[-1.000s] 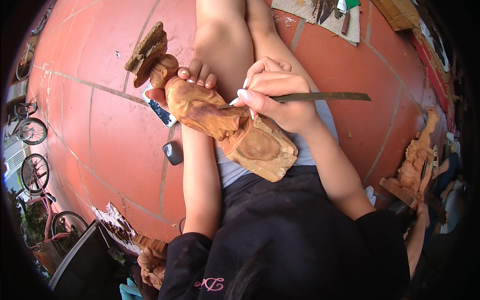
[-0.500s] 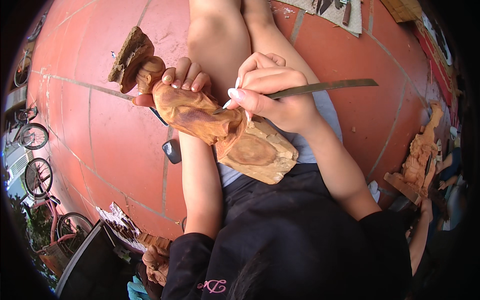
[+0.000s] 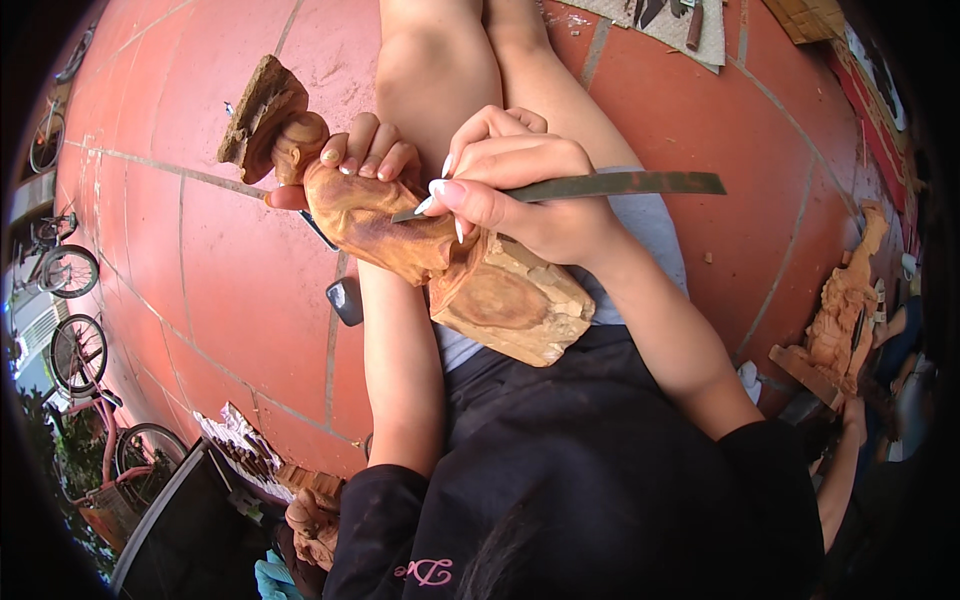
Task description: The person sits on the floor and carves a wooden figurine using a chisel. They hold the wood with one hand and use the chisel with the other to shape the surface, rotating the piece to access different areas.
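A carved wooden figure (image 3: 375, 225) lies tilted across my lap, its rough, pale block base (image 3: 515, 305) resting near my shirt. The far end carries a rounded head under a wide, bark-edged piece (image 3: 262, 118). My left hand (image 3: 368, 150) is wrapped round the figure just below the head, thumb on one side and fingers on the other. Pinched in my right hand (image 3: 530, 180) is a long, thin, flat metal carving blade (image 3: 640, 184). Its tip meets the figure's brown, folded surface near the middle, while its tail sticks out to the right.
Red floor tiles (image 3: 270, 290) surround my legs. A dark rounded object (image 3: 346, 300) lies beside my left forearm. Tools rest on a pale mat (image 3: 690, 30) at the top. At right, another person's arm (image 3: 843, 465) is near a carved statue (image 3: 840, 310). Bicycles (image 3: 78, 355) stand far left.
My right hand and the carving blade have shifted left along the figure, the blade's tip now nearer my left fingers. My left hand and the figure have hardly moved.
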Action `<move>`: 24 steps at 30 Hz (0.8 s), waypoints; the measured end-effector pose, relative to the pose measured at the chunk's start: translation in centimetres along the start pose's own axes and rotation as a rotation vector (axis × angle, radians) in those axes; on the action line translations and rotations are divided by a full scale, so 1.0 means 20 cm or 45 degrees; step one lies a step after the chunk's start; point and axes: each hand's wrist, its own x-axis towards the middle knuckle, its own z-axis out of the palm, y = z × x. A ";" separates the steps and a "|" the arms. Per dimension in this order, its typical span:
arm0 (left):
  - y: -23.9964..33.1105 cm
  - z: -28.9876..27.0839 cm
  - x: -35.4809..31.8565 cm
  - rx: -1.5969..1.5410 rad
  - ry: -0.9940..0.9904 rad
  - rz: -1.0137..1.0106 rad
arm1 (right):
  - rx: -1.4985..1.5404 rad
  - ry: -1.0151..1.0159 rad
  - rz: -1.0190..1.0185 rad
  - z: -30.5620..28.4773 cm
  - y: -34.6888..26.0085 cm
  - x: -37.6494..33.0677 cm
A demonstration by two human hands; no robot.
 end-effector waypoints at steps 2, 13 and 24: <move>0.00 -0.01 -0.01 0.020 -0.012 0.000 | 0.019 -0.038 0.053 -0.03 0.00 -0.02; 0.00 0.00 -0.01 -0.002 0.019 0.038 | 0.188 -0.047 0.111 -0.05 0.02 -0.02; -0.02 0.00 0.02 0.419 0.102 0.026 | -0.315 0.169 0.035 -0.09 -0.12 0.03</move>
